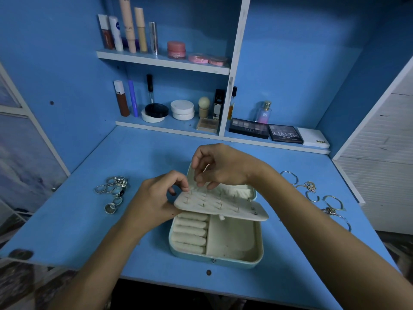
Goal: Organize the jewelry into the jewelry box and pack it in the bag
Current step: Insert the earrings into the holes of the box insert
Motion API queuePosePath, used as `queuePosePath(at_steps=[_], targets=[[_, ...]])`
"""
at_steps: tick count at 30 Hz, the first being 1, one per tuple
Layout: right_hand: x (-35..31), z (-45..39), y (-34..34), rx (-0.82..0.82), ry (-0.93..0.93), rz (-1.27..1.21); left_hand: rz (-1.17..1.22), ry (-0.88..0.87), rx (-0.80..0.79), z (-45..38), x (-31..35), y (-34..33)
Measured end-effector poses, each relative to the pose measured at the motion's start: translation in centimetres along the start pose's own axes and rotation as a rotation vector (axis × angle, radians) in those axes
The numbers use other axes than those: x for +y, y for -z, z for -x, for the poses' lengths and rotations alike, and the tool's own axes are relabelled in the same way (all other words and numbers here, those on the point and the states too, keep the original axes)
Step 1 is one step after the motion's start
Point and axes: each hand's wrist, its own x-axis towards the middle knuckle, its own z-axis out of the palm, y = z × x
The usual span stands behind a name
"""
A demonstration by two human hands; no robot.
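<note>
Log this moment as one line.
left hand holds earring flap | right hand pinching at flap | jewelry box open | rings on desk

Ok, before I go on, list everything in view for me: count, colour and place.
pale blue jewelry box with cream lining: one, open, centre of the desk
cream earring panel with pins: one, lifted above the box's compartments
silver rings: a cluster of several, on the desk left of the box
silver bangles and charm pieces: several, on the desk right of the box
blue desk: one, under everything
tall cosmetic tubes and bottles: several, beige, white and silver, upper shelf
pink jars and compacts: three, upper shelf
white round jars: stacked, lower shelf
dark eyeshadow palettes: two, lower shelf, right section
perfume bottle: one, pinkish, behind the palettes
left hand: holds the panel's left edge
right hand: fingers curled at the panel's top edge
</note>
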Motion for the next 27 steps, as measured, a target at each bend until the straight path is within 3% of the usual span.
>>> queuePosePath(at_steps=[8, 27], targets=[[-0.48, -0.24, 0.02, -0.084, -0.039, 0.044, 0.012, -0.008, 0.015, 0.01, -0.09, -0.22], [-0.71, -0.49, -0.25, -0.082, -0.046, 0.097, 0.013, 0.017, 0.014, 0.10, -0.34, -0.28]])
